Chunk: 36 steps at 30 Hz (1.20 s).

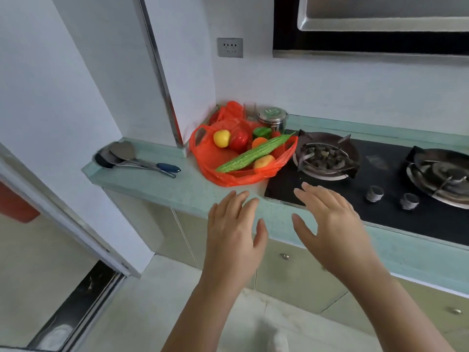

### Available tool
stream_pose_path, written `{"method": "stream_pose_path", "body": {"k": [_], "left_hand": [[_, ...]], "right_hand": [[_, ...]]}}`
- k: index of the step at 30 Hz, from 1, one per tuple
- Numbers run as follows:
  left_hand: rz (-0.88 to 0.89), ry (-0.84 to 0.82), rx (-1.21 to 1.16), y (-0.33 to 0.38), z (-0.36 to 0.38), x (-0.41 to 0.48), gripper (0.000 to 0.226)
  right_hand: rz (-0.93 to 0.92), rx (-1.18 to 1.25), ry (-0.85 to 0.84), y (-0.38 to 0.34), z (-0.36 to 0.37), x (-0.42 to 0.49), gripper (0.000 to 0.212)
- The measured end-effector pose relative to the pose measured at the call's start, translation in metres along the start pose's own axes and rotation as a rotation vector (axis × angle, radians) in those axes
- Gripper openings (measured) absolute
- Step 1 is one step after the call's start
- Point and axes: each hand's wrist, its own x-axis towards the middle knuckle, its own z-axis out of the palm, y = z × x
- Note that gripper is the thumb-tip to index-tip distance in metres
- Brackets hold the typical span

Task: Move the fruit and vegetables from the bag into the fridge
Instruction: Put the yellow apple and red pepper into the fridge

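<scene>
An orange plastic bag (pixel 223 171) lies open on the pale green counter (pixel 157 184), beside the hob. In it I see a long bitter gourd (pixel 253 154), a yellow apple (pixel 221 138), a red pepper (pixel 239 141), a green pepper (pixel 262 132), an orange fruit (pixel 259 142) and a yellow-orange fruit (pixel 264 161). My left hand (pixel 234 229) and my right hand (pixel 330 224) hover, both empty with fingers spread, above the counter's front edge just short of the bag. No fridge is in view.
A black gas hob (pixel 380 179) with two burners and two knobs fills the counter's right. A steel canister (pixel 272 119) and a glass (pixel 250 110) stand behind the bag. Ladles (pixel 137 158) lie at the left. A range hood (pixel 368 26) hangs above. A doorway opens at the lower left.
</scene>
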Motion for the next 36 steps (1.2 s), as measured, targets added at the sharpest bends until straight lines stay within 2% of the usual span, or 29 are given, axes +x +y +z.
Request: {"method": "stream_pose_path", "body": {"k": [8,14,24,29,36], "left_hand": [[-0.018,0.004,0.081,-0.036,0.073,0.107,0.036],[-0.146,-0.004,0.101,-0.075,0.114,0.156,0.035],[-0.286,-0.04,0.055,-0.165,0.165,0.223,0.037],[-0.328,-0.034,0.008,-0.223,0.196,0.266,0.036],[-0.392,-0.141,-0.04,-0.279,0.237,0.301,0.042]], "right_hand": [[-0.053,0.074,-0.057,0.058,0.06,0.115,0.043],[-0.078,0.141,-0.139,0.088,0.111,0.184,0.043],[-0.058,0.147,-0.255,0.093,0.202,0.267,0.047],[-0.041,0.13,-0.31,0.093,0.252,0.317,0.042],[-0.002,0.144,-0.367,0.092,0.31,0.362,0.04]]}}
